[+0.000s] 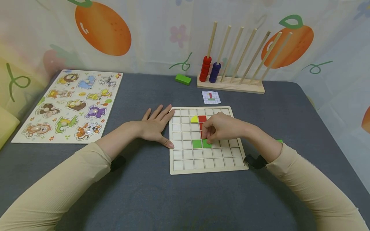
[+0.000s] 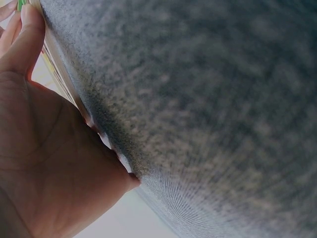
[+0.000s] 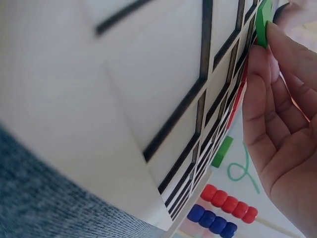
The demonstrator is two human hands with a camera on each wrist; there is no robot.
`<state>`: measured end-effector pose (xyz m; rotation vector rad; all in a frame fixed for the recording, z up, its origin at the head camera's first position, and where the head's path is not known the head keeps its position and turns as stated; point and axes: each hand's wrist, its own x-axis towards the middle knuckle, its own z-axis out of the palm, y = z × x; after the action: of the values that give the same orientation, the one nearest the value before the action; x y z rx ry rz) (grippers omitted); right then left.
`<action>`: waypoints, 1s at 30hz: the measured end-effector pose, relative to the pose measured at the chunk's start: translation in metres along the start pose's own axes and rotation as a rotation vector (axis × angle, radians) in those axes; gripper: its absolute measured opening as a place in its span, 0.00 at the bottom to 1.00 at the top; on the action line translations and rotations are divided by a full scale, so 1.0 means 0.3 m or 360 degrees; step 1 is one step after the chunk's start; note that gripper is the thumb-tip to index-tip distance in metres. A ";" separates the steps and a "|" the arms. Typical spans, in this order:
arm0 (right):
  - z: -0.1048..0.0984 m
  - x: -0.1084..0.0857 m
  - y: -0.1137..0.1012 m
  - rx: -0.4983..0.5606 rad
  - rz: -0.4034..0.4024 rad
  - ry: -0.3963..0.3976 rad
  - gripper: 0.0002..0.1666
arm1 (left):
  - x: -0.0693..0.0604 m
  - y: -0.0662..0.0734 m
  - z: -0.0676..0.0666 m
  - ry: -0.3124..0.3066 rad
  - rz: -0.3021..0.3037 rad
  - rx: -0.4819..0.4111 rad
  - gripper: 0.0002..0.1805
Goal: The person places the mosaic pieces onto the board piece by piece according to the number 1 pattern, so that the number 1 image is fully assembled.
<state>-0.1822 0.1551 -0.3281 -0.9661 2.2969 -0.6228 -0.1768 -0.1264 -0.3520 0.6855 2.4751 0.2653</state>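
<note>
A wooden grid board [image 1: 182, 163] lies on the dark table, seen best in the head view. My left hand [image 1: 154, 126] rests with spread fingers at its left edge, the thumb touching the rim. Over the middle of the grid, my right hand [image 1: 224, 126] pinches a green tile [image 3: 263, 25] between thumb and fingertips, low over a cell. Left of that tile, a green square tile [image 1: 197, 144] sits in its cell. Farther up are a yellow tile [image 1: 194, 119] with a rounded corner and a column of red tiles [image 1: 202, 118], partly hidden by my right hand.
Behind the board lie a small printed grid card [image 1: 211, 97] and a green block [image 1: 183, 79]. A bead rack [image 1: 231, 84] with red and blue beads stands at the back. An animal puzzle board [image 1: 67, 110] lies left. Something green [image 1: 279, 140] shows beside the right sleeve.
</note>
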 end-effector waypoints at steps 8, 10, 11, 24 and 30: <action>-0.002 -0.002 -0.009 -0.0009 -0.0026 -0.0003 0.05 | 0.008 -0.004 0.004 -0.0001 -0.0018 -0.0008 0.71; -0.003 -0.003 -0.013 -0.0012 -0.0023 -0.0010 0.06 | 0.007 -0.002 0.003 -0.0002 -0.0022 0.0003 0.72; -0.004 -0.004 -0.014 -0.0016 -0.0022 -0.0011 0.06 | 0.005 -0.001 0.002 -0.0003 -0.0020 0.0004 0.72; -0.002 -0.003 -0.016 -0.0032 -0.0023 -0.0014 0.05 | 0.014 -0.013 0.013 -0.0002 -0.0017 -0.0023 0.73; -0.015 -0.010 -0.017 -0.0018 -0.0036 0.0034 0.06 | 0.026 -0.021 0.021 0.0007 -0.0038 0.0007 0.73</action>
<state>-0.1808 0.1551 -0.3206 -0.9968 2.3135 -0.6333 -0.1815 -0.1274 -0.3629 0.6572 2.4872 0.2524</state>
